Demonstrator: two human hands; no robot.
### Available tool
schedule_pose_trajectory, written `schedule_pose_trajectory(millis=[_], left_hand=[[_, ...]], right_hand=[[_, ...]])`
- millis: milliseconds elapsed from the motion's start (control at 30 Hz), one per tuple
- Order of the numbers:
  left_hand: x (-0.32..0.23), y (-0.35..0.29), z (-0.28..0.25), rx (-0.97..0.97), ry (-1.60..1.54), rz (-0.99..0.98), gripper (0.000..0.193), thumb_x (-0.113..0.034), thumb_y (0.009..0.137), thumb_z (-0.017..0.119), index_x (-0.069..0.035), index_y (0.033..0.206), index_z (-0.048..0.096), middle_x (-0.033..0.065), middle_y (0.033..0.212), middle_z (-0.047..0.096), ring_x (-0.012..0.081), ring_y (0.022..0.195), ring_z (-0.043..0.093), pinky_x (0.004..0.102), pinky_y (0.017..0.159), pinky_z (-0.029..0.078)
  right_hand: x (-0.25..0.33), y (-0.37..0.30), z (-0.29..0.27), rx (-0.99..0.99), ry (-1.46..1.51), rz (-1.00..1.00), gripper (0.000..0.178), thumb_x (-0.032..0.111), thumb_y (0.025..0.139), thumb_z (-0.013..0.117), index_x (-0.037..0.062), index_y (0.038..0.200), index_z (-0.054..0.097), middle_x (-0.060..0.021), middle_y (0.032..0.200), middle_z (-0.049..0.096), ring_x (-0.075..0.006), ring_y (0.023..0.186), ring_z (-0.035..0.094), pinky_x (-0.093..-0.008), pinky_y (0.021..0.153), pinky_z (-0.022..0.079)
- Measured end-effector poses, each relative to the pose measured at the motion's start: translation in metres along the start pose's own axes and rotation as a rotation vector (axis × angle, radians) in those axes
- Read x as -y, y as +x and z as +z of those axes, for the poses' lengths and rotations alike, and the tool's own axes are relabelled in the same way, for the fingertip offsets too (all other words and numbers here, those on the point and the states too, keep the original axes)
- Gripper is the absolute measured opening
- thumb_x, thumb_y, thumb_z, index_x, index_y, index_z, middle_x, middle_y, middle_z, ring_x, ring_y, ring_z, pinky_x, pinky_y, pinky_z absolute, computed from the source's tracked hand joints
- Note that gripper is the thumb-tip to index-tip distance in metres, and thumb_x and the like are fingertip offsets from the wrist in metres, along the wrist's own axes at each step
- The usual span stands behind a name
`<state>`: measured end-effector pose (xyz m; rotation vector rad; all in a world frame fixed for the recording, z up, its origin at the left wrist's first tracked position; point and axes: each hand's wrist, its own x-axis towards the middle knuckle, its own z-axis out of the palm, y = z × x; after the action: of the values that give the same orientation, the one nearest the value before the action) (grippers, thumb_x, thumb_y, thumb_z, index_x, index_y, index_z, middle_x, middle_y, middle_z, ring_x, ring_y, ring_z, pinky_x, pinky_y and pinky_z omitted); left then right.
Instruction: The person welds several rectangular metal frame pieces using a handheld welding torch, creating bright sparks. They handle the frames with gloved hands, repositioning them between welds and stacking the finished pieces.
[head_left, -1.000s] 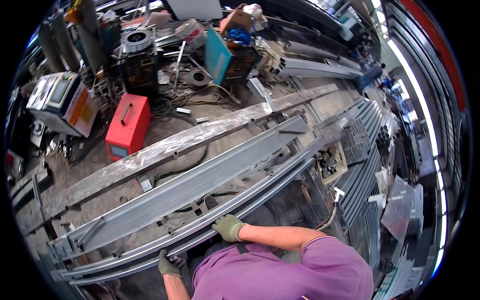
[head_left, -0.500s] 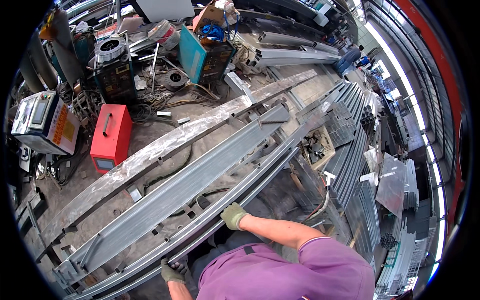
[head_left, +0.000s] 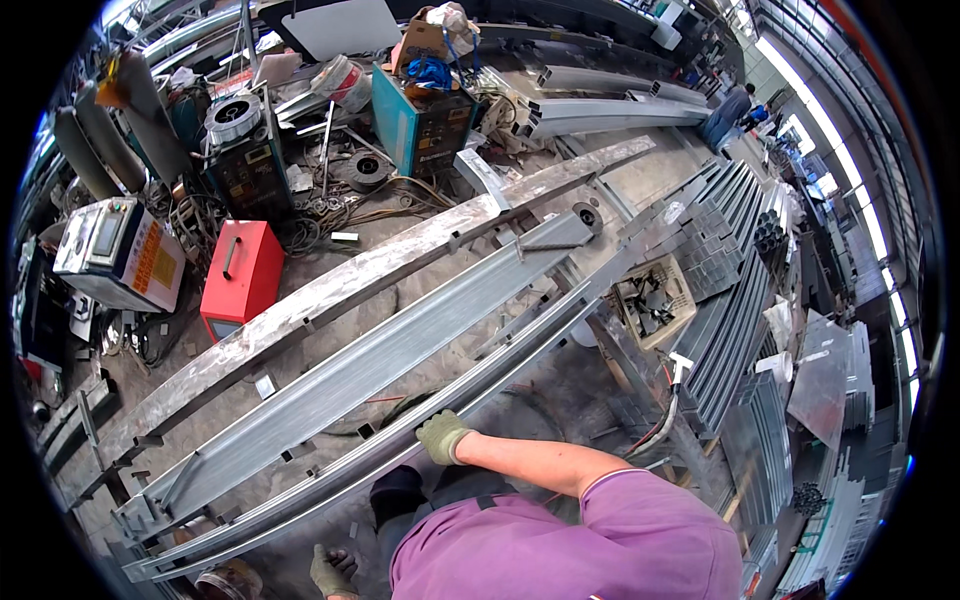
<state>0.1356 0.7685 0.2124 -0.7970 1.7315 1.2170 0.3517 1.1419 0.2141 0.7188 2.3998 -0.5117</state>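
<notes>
A long grey steel channel (head_left: 365, 456) runs diagonally in front of me, resting alongside the other metal. My right hand (head_left: 445, 437), in a green work glove, is closed on its near edge around the middle. My left hand (head_left: 333, 573), gloved the same way, is off the channel near the lower edge of the view, its fingers apart and nothing visible in them. Beyond the channel lies a wider flat grey channel (head_left: 390, 355) with a short rod across each end. Farther off, a long weathered beam (head_left: 370, 262) lies parallel to it.
A red box-shaped machine (head_left: 243, 270), a white control unit (head_left: 120, 255) and a teal welding machine (head_left: 400, 120) stand at the left and back. At right are a crate of metal pieces (head_left: 660, 300), a welding torch (head_left: 678, 375) and stacked profiles (head_left: 720, 330). Another person (head_left: 728, 115) bends far off.
My left hand has let go of the channel and drawn back from it. The channel has shifted away from my body, with my right hand still on it. The view has turned slightly.
</notes>
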Motion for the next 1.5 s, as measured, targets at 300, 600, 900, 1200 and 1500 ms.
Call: schedule_pose_trajectory(millis=[300, 600, 900, 1200, 1500], left_hand=[[0.025, -0.077, 0.157, -0.016, 0.690, 1.024, 0.023, -0.020, 0.096, 0.075, 0.001, 0.100, 0.066, 0.0125, 0.088, 0.068, 0.0295, 0.076, 0.066, 0.0444, 0.077, 0.055], [0.002, -0.097, 0.388, 0.260, 1.393, 1.513, 0.060, -0.030, 0.088, 0.078, 0.000, 0.137, 0.062, 0.0231, 0.135, 0.067, 0.0426, 0.127, 0.062, 0.0489, 0.109, 0.049], [0.049, -0.095, 0.577, 0.679, 1.954, 1.253, 0.087, -0.051, 0.087, 0.074, -0.011, 0.158, 0.045, 0.0258, 0.146, 0.060, 0.0460, 0.127, 0.063, 0.0521, 0.107, 0.051], [0.068, -0.064, 0.603, 0.696, 1.895, 1.251, 0.098, -0.040, 0.094, 0.075, 0.007, 0.163, 0.023, 0.0359, 0.140, 0.060, 0.0505, 0.125, 0.062, 0.0523, 0.105, 0.050], [0.081, -0.077, 0.600, 0.525, 1.951, 1.247, 0.081, -0.038, 0.094, 0.077, 0.006, 0.154, 0.044, 0.0318, 0.148, 0.056, 0.0487, 0.132, 0.059, 0.0526, 0.105, 0.051]], right_hand=[[-0.083, -0.055, 0.037, -0.518, 0.081, 0.082, 0.048, 0.024, 0.097, 0.054, 0.0065, 0.140, 0.065, -0.0139, 0.148, 0.061, -0.0319, 0.143, 0.051, -0.0533, 0.123, 0.031], [-0.205, -0.147, 0.072, -1.034, 0.617, 0.269, 0.033, 0.026, 0.094, 0.058, 0.0058, 0.115, 0.073, -0.0203, 0.114, 0.073, -0.0387, 0.111, 0.067, -0.0506, 0.105, 0.049], [-0.193, -0.385, 0.339, -0.207, 1.121, 1.577, 0.037, 0.033, 0.091, 0.061, 0.0083, 0.112, 0.078, -0.0219, 0.115, 0.075, -0.0445, 0.111, 0.070, -0.0511, 0.094, 0.056], [-0.070, -0.339, 0.476, 0.198, 1.240, 1.139, 0.049, 0.047, 0.095, 0.059, 0.0078, 0.115, 0.079, -0.0258, 0.121, 0.074, -0.0440, 0.118, 0.070, -0.0498, 0.099, 0.055], [-0.442, -0.333, 0.276, -0.519, 1.332, 1.293, 0.030, 0.034, 0.095, 0.063, 0.0130, 0.112, 0.077, -0.0200, 0.113, 0.075, -0.0411, 0.106, 0.072, -0.0474, 0.091, 0.057]])
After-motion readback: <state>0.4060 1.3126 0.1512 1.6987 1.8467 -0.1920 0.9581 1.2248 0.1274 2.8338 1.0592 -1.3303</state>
